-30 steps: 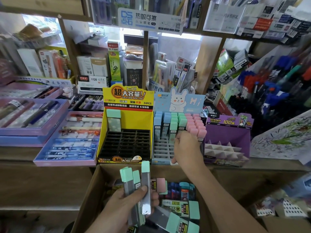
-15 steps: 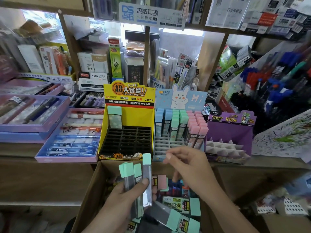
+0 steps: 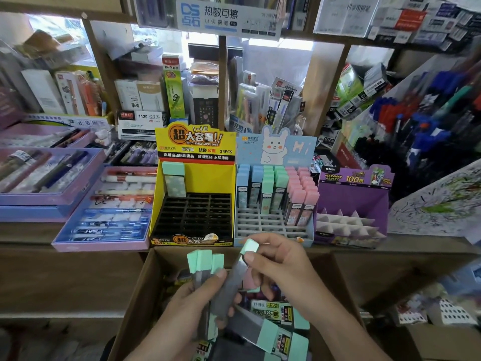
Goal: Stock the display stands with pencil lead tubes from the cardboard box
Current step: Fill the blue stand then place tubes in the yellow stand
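Right hand [image 3: 276, 264] back from stand [image 3: 263, 222], grip pinching tube [image 3: 233, 282] cap; left hand [image 3: 190, 311] grip clutches tubes [image 3: 200, 259], bases hidden.

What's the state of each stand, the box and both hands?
yellow stand: nearly empty, one mint tube at back left.
blue stand: back rows filled, front slots empty.
purple stand: visible compartments empty.
cardboard box: open, stocked.
left hand: grips mint-capped bundle.
right hand: pinches single tube near cap.

A lilac cardboard tray of pens [image 3: 99, 246] is lying on the brown wooden shelf [image 3: 23, 231]. A white carton marked 1120 [image 3: 141, 123] is standing behind it. A blue-and-white printed sign [image 3: 226, 18] is hanging overhead. A scribbled white paper sheet [image 3: 437, 204] is leaning at far right.
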